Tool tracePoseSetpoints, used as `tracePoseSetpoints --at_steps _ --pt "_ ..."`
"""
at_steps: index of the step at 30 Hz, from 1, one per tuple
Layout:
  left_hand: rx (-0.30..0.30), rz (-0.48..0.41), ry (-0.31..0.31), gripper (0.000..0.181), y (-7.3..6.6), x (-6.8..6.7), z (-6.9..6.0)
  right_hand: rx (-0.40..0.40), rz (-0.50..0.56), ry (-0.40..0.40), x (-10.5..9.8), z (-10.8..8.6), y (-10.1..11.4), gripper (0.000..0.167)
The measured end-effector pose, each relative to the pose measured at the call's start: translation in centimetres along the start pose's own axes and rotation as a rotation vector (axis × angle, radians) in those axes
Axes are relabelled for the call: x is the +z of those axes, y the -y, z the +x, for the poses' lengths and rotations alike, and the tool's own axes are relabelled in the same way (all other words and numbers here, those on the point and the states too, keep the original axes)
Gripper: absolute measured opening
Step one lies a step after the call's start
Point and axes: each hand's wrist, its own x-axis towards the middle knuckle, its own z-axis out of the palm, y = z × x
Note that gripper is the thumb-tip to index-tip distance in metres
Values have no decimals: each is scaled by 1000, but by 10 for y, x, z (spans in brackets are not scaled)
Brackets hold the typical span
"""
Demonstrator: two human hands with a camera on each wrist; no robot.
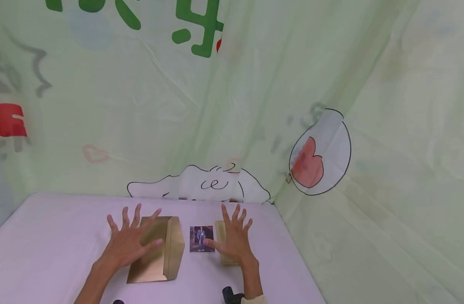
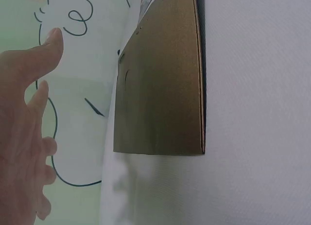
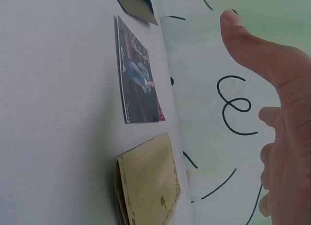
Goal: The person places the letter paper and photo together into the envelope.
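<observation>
My left hand (image 1: 127, 242) hovers with spread fingers over a gold-brown envelope (image 1: 152, 266), whose pointed flap is unfolded toward the right. The left wrist view shows that envelope (image 2: 160, 89) lying on the table, apart from the hand (image 2: 24, 113). My right hand (image 1: 236, 240), fingers also spread, is above a tan, line-printed paper (image 1: 221, 230) and partly hides it. Between the two lies a photo card (image 1: 197, 240) of a standing person in blue; the right thumb overlaps it in the head view. In the right wrist view the tan paper (image 3: 148, 181) looks folded or stacked in layers.
A pale cloth-covered table (image 1: 65, 219) carries these things. Behind it hangs a light green curtain (image 1: 141, 105) with drawn figures, which also runs along the right side. A black object (image 1: 232, 295) sits at the right wrist.
</observation>
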Motion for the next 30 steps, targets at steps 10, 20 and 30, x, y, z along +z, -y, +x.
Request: tracePoseSetpoints --at_steps 10,20,30 --pt "1 8 9 88 -1 9 -6 12 12 -8 3 -2 1 128" --pt "13 -98 95 76 -14 21 -4 49 89 -205 5 -1 2 76" --pt "-21 -189 196 69 -23 31 -15 204 200 -445 30 2 19 24"
